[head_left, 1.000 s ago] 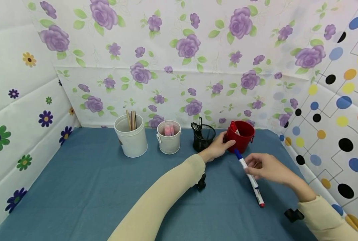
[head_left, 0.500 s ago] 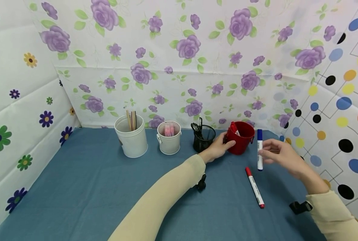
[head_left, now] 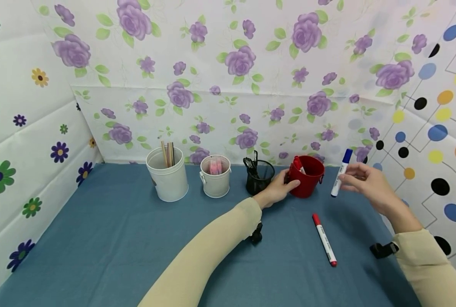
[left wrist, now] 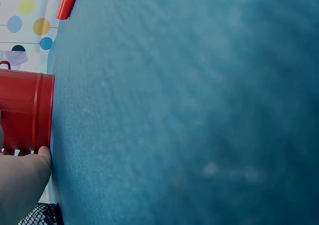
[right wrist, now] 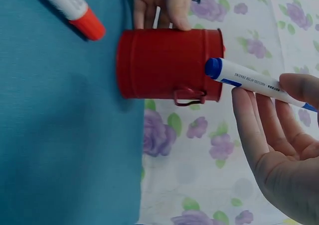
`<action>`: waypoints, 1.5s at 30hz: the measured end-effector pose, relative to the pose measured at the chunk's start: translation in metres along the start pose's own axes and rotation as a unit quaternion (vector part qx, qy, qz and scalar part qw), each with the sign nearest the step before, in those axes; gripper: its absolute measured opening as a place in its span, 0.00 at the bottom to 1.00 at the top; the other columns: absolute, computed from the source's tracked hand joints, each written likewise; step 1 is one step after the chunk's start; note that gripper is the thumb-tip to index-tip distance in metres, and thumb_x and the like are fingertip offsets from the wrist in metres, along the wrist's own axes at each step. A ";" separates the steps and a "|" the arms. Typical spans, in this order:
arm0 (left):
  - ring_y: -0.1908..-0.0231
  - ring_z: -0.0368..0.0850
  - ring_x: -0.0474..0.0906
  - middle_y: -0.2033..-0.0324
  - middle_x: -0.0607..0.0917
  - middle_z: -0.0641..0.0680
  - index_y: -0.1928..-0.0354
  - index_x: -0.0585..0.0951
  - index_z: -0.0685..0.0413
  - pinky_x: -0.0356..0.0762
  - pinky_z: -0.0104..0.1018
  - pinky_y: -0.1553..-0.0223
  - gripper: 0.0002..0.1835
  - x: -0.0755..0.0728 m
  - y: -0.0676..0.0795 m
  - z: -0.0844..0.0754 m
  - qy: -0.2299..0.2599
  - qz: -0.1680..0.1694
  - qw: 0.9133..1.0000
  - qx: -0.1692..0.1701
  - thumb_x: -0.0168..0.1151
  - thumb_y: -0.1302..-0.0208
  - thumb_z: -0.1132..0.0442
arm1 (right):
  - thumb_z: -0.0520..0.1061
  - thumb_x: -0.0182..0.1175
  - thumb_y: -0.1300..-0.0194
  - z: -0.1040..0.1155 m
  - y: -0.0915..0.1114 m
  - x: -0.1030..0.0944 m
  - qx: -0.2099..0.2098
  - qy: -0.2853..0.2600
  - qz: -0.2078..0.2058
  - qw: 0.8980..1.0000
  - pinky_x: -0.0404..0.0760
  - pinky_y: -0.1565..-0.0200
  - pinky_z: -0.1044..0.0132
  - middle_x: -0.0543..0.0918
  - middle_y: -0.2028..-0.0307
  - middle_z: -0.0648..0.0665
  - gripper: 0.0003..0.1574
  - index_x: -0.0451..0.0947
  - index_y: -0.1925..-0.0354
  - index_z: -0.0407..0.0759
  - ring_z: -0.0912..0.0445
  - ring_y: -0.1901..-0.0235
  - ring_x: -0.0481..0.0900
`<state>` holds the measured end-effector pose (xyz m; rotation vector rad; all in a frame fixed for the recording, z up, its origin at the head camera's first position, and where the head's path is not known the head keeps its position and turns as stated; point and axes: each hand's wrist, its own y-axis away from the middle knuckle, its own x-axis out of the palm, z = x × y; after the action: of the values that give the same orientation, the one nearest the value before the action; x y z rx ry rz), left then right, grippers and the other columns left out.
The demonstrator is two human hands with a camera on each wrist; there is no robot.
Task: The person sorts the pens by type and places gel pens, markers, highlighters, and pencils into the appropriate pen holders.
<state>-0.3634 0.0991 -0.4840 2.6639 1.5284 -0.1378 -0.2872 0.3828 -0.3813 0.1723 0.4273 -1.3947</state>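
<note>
My left hand (head_left: pixel 275 188) grips the left side of a small red bucket (head_left: pixel 307 184), thumb toward the front. In the left wrist view that hand (left wrist: pixel 22 180) lies along the bucket wall. Inside the bucket stands a red-capped marker (head_left: pixel 298 163). Right of the bucket, my right hand (head_left: pixel 371 187) pinches a white marker with a blue cap (head_left: pixel 341 172) between thumb and fingers. It is held tilted, cap up, above the table; the right wrist view shows its blue end plug pointing at the bucket's rim. A red-capped whiteboard marker (head_left: pixel 324 239) lies on the blue cloth nearer to me.
Left of the red bucket stands a black mesh cup (head_left: pixel 256 183) with black pens or clips. Farther left are a small white bucket (head_left: pixel 215 185) with pink items and a larger white bucket (head_left: pixel 169 183) with thin sticks. Floral sheeting (head_left: pixel 212 111) hangs behind the blue cloth (head_left: pixel 128 247).
My right hand has lifted the blue marker from beside the red one, up and to the right, and tilted it. The red marker stays on the cloth; my left hand has not moved.
</note>
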 end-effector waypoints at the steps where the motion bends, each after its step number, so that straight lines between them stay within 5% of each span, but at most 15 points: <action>1: 0.22 0.52 0.62 0.20 0.64 0.54 0.15 0.54 0.49 0.70 0.47 0.25 0.39 0.000 0.000 0.001 0.000 0.000 1.000 0.000 0.57 0.18 0.46 | 0.43 0.65 0.23 0.002 -0.003 -0.001 -0.003 -0.002 -0.007 1.000 0.91 0.56 0.65 0.86 0.57 0.54 0.18 0.76 0.41 0.36 0.60 0.58 0.89; 7: 0.21 0.51 0.62 0.20 0.63 0.54 0.15 0.54 0.49 0.69 0.46 0.25 0.39 0.000 -0.001 0.001 0.002 -0.001 1.000 -0.004 0.57 0.18 0.47 | 0.40 0.66 0.23 0.016 -0.023 -0.004 -0.021 -0.019 -0.020 0.999 0.91 0.56 0.66 0.87 0.58 0.53 0.19 0.74 0.42 0.32 0.59 0.60 0.90; 13: 0.22 0.50 0.63 0.20 0.64 0.53 0.15 0.54 0.49 0.70 0.45 0.25 0.39 0.000 -0.002 0.001 0.002 0.000 1.000 -0.003 0.57 0.18 0.48 | 0.48 0.66 0.23 0.027 -0.038 -0.006 -0.004 0.048 -0.043 0.998 0.90 0.56 0.69 0.86 0.59 0.60 0.27 0.72 0.38 0.33 0.63 0.60 0.89; 23: 0.22 0.51 0.62 0.20 0.64 0.54 0.15 0.54 0.49 0.70 0.46 0.25 0.39 0.001 0.001 0.000 0.002 0.002 1.000 0.002 0.57 0.18 0.47 | 0.53 0.65 0.22 0.035 -0.063 -0.005 0.008 0.082 -0.032 0.996 0.88 0.56 0.73 0.84 0.56 0.61 0.31 0.71 0.33 0.35 0.65 0.58 0.88; 33: 0.21 0.51 0.62 0.20 0.63 0.54 0.15 0.53 0.50 0.69 0.46 0.25 0.39 0.000 0.000 -0.001 0.002 0.003 1.000 0.003 0.57 0.17 0.47 | 0.53 0.66 0.23 0.025 -0.081 0.004 0.011 0.047 0.003 0.999 0.90 0.54 0.68 0.84 0.54 0.53 0.30 0.70 0.36 0.34 0.58 0.56 0.89; 45: 0.22 0.52 0.62 0.20 0.64 0.55 0.15 0.54 0.50 0.69 0.47 0.25 0.39 0.001 -0.001 0.001 -0.001 -0.005 1.000 0.001 0.57 0.18 0.47 | 0.50 0.67 0.24 0.011 -0.094 0.020 0.024 0.046 0.012 0.999 0.91 0.52 0.62 0.82 0.53 0.49 0.26 0.73 0.41 0.33 0.62 0.56 0.86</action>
<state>-0.3638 0.1004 -0.4846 2.6567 1.5427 -0.1407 -0.3743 0.3438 -0.3667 0.2815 0.4667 -1.3781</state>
